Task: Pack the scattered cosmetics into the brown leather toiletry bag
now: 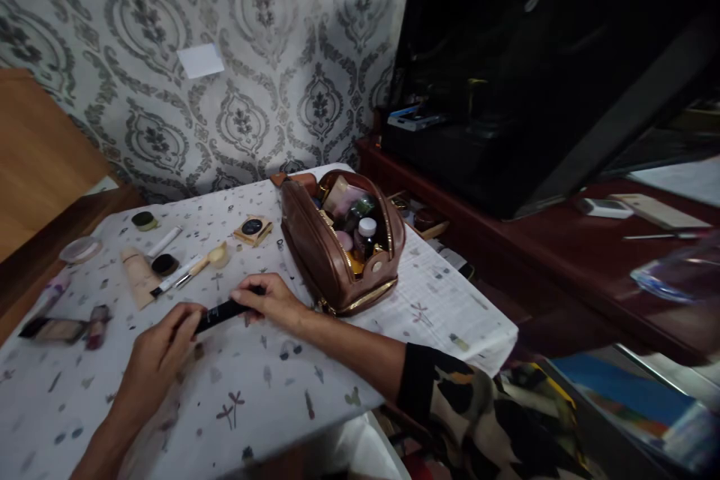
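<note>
Between my two hands, just above the cloth, is a slim black cosmetic tube (220, 314) with small pale lettering. My left hand (159, 349) pinches its near-left end, and my right hand (275, 303) has its fingers closed round the other end. Right of them stands a brown makeup bag (307, 244), unzipped and full of items, among them a small white-capped bottle (367, 232). Beyond my hands lie a makeup brush (194, 270), a beige squeeze tube (136, 276), a dark-lidded round jar (165, 264) and a square compact (253, 229).
A white patterned cloth (270, 420) covers the table. At the left lie a foundation bottle (59, 330), a small pinkish bottle (97, 328) and a clear round case (80, 249). A large black screen (478, 75) stands on the reddish-brown furniture (540, 255) at the right.
</note>
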The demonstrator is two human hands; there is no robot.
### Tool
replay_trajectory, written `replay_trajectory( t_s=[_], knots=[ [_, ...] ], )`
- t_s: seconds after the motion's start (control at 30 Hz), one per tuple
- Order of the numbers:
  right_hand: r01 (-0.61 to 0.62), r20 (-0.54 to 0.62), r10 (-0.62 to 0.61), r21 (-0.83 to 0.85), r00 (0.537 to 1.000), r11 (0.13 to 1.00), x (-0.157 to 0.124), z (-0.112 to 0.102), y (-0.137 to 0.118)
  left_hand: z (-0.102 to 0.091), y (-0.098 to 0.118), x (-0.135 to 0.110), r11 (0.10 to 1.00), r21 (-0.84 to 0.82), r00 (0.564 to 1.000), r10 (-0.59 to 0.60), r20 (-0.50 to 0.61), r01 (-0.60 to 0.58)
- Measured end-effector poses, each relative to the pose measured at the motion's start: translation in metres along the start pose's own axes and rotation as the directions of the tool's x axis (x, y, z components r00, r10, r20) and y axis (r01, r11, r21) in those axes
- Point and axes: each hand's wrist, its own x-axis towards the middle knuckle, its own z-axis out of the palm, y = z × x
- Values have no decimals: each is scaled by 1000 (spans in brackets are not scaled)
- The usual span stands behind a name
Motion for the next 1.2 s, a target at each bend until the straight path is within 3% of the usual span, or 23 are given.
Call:
replay_trajectory(
  t_s=[0.17,0.3,0.4,0.53,0.67,0.8,1.0,1.07,1.2],
  knots=[
    [186,-69,-182,66,981,980,-7,5,-12,10,11,22,967,-242,979,-118,-168,75],
    [292,-130,-277,115,952,950,-8,4,-24,20,25,34,766,-635,950,-262,-168,100],
    [295,-135,-275,159,952,942,-6,2,-27,23,39,38,648,-756,927,-334,-170,94],
    [319,-152,-299,136,942,938,-3,0,-22,16,54,40,678,-735,895,-313,-317,-23],
    [396,-86,-403,-87,911,914,-7,-1,-19,1,67,43,663,-734,857,-282,-430,-150],
    [440,21,-457,-315,889,841,-16,3,-21,-2,76,44,645,-756,883,-285,-373,-111],
    [457,-11,-486,-323,874,829,-28,9,-35,27,77,30,767,-641,974,-125,-192,-28],
    [458,13,-508,-452,861,765,-37,6,-42,33,81,26,785,-617,986,-54,-160,-57],
    [456,71,-568,-681,820,573,-61,-8,-59,33,90,23,821,-537,966,60,-253,-192]
  ],
)
